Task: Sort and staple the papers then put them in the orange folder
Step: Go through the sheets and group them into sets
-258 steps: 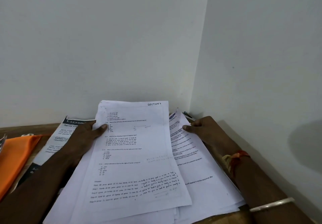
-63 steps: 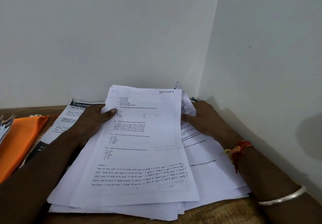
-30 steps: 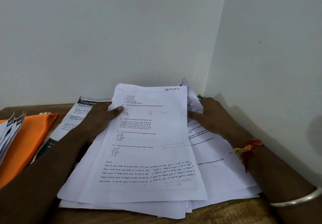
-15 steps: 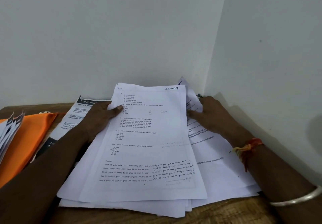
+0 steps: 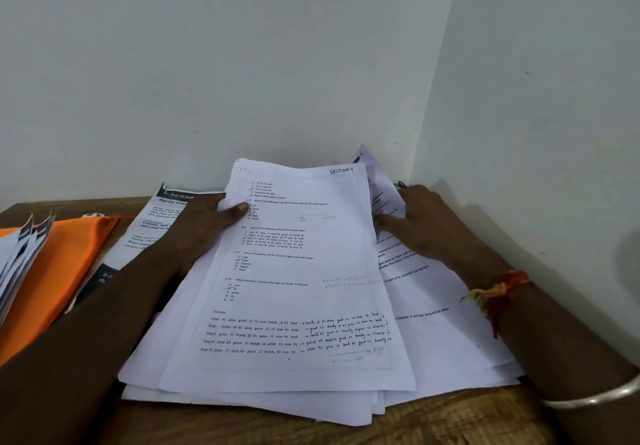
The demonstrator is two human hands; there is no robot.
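The papers [image 5: 298, 396] lie heaped on the table [image 5: 433, 425], their long axis running near to far. The orange folder [image 5: 65, 264] lies just left of them, beside the left arm, so that hand is nearer it. Farther on, the left hand [image 5: 207, 223] pinches the top sheaf [image 5: 294, 264] at its left edge, thumb on top. The right hand [image 5: 412, 223] presses straight fingers on the sheets at the sheaf's right edge.

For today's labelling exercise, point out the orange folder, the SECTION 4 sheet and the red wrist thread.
orange folder [image 5: 69, 264]: head view, bare cover.
SECTION 4 sheet [image 5: 294, 271]: head view, page middle.
red wrist thread [image 5: 498, 292]: head view, its knot.
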